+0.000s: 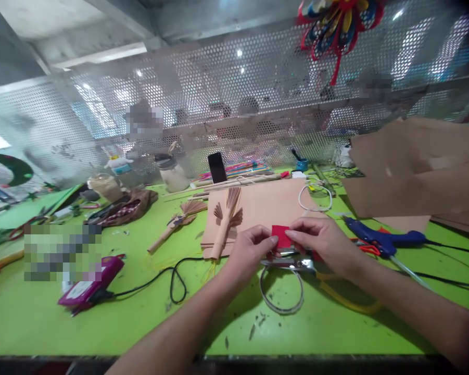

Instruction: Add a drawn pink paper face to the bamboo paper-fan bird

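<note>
A small red square (281,236), of paper or felt, is pinched between my two hands above the green table. My left hand (257,242) grips its left edge between thumb and fingers. On the opposite edge, my right hand (318,237) pinches it the same way. Just below lie scissors (292,264), partly hidden by my hands, and a thin round ring (281,311). Left of my hands, a folded brown paper figure (222,229) with pleated fans rests on a stack of brown paper sheets (273,200). A similar paper figure (175,224) lies further left.
A blue glue gun (386,239) with its cord lies at the right, before large brown paper sheets (406,166). A purple corded device (91,284) sits at the left. Behind stand a phone (216,167), a jar (172,174) and colored sticks (245,169), against a perforated metal screen.
</note>
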The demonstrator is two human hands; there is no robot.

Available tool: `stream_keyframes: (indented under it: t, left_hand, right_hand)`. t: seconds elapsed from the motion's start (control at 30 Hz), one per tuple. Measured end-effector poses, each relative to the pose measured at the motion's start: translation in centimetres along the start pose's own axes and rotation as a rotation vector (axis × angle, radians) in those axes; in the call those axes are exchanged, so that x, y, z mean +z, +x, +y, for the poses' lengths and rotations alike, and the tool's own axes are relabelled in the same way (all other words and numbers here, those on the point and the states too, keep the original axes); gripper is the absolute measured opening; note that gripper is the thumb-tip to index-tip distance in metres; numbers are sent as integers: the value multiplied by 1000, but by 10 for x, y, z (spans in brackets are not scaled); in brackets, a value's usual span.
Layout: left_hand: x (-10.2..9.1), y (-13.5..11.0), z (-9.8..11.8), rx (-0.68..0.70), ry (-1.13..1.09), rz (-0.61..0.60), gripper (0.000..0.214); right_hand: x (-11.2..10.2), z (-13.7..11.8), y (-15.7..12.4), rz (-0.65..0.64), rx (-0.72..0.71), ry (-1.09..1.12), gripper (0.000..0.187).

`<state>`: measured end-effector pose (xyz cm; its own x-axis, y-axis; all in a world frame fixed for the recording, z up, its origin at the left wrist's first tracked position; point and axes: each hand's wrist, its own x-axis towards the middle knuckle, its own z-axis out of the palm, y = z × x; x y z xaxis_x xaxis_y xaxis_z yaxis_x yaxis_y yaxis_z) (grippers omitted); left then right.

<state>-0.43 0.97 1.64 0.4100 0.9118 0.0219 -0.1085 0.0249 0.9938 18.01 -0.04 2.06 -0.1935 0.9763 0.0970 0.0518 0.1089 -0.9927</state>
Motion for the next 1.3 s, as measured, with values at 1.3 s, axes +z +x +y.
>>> stream_keyframes:
  t: [1.3]
  left_hand:
    - [-2,-2,-3,-81,-76,-148,21]
  right_hand:
    - [7,13,-6,20,137,192,25]
